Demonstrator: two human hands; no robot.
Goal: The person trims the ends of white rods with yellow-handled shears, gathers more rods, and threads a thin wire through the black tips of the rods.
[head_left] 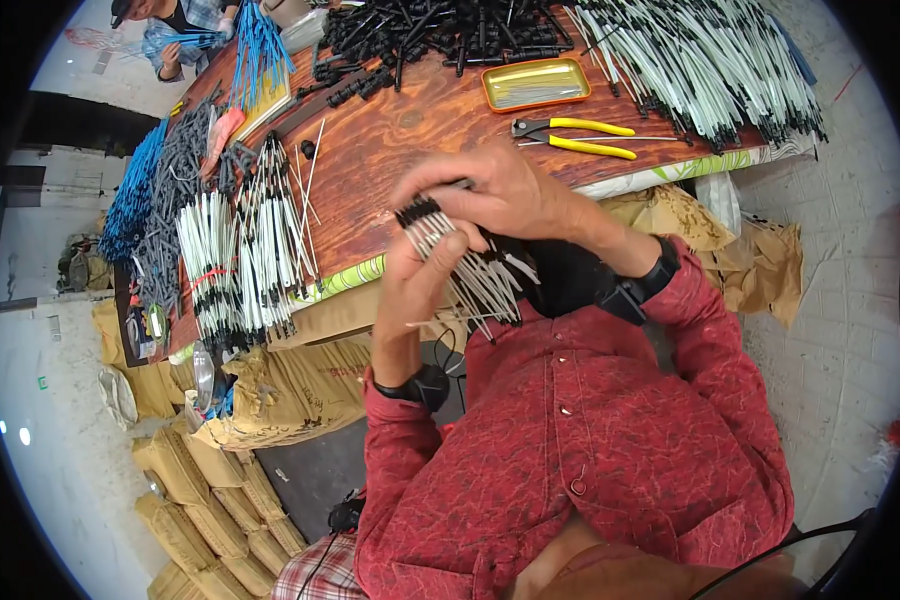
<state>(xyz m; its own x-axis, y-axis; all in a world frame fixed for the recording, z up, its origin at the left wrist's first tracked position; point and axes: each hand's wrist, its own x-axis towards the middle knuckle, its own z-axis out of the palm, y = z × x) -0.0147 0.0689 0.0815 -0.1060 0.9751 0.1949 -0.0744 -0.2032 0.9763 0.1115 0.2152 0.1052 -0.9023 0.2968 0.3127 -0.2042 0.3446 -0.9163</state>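
Note:
My left hand (417, 272) is closed round a bundle of thin white rods with black ends (485, 285), held in front of my chest at the table's near edge. The rods slant down to the right, and their black tips stick up above the fingers. Over those tips my right hand (500, 190) is bent with its fingers curled. A small dark piece (463, 183) shows at its fingers, too little visible to name. Beyond my right hand lie yellow-handled cutting pliers (580, 137). A shallow yellow tin (536, 85) of thin metal pins sits behind them.
Bundled white rods (210, 265) lie at the table's left edge, beside grey (160, 215) and blue pieces (135, 205). Black fittings (430, 30) pile at the back, and more white rods (710, 65) at the right. Another person (175, 35) handles blue rods. Cardboard bundles (210, 510) lie below.

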